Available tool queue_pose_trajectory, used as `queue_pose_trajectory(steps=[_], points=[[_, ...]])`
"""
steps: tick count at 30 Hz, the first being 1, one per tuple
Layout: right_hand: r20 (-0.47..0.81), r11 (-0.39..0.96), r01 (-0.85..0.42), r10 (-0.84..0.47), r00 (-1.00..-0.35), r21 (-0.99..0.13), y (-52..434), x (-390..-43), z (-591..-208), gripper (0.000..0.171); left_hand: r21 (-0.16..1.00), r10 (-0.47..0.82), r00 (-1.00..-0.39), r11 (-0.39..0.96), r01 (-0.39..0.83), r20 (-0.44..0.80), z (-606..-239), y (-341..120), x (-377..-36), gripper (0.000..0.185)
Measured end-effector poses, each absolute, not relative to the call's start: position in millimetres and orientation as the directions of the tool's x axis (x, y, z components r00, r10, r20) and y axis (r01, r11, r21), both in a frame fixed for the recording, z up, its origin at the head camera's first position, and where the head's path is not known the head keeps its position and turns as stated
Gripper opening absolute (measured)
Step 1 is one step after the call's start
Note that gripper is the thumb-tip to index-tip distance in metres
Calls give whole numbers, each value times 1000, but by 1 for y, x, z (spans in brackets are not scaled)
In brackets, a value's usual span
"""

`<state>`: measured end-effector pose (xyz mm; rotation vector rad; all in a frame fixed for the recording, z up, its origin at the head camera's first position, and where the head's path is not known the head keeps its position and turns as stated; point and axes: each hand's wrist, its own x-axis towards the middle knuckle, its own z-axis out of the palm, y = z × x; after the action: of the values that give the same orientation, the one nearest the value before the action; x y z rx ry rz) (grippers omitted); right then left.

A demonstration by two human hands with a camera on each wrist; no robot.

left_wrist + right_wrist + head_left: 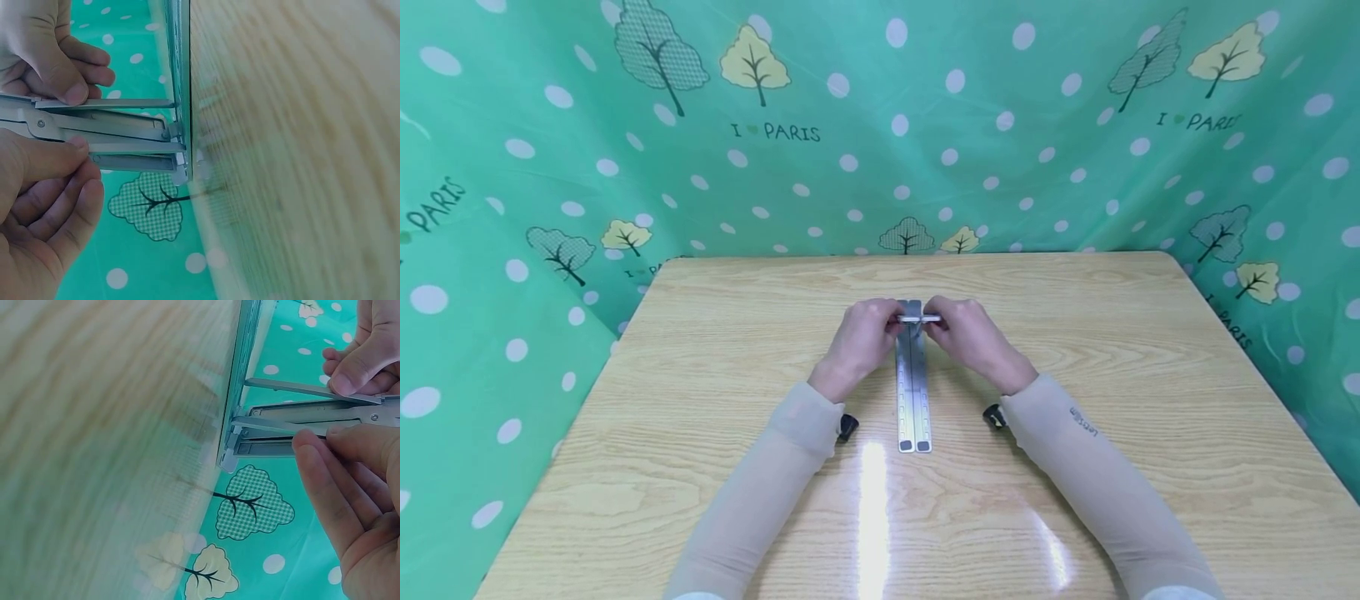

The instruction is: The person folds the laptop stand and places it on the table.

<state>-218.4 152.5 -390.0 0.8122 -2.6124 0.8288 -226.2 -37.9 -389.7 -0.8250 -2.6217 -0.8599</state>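
A silver folding laptop stand point(906, 375) lies lengthwise on the table, its two slotted base rails close together and dark pads at their near ends. At its far end, hinged arms stand up from the rails. My left hand point(865, 333) pinches one raised arm between thumb and fingers. On the other side, my right hand point(972, 335) pinches the matching arm. The left wrist view shows the stand's support arms point(134, 147) and a round pivot screw, with my left thumb against the lower arm. Folding struts point(275, 424) meet the rails in the right wrist view.
The wood-grain table point(700, 467) reflects bright light near its front. Behind and beside it hangs a green curtain point(865, 200) with white dots and trees. A black wrist camera point(847, 427) sits under the left sleeve, and another point(995, 417) under the right.
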Motion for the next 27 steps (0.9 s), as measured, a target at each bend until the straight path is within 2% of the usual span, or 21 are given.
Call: queue_pose_trajectory(steps=[12,20,27], points=[[337,692,-486,-354,-873,-534,153,-220,-392,11,532,378,-850,665,525,366,-389,-38,-226,22],[265,663,-408,-311,-913,-627,154,-221,-392,14,661,336,-888,595,458,314,-391,-38,-228,19],[214,613,-354,-292,-932,-706,155,-221,-390,12,716,317,-896,541,441,313,-391,-38,-229,22]])
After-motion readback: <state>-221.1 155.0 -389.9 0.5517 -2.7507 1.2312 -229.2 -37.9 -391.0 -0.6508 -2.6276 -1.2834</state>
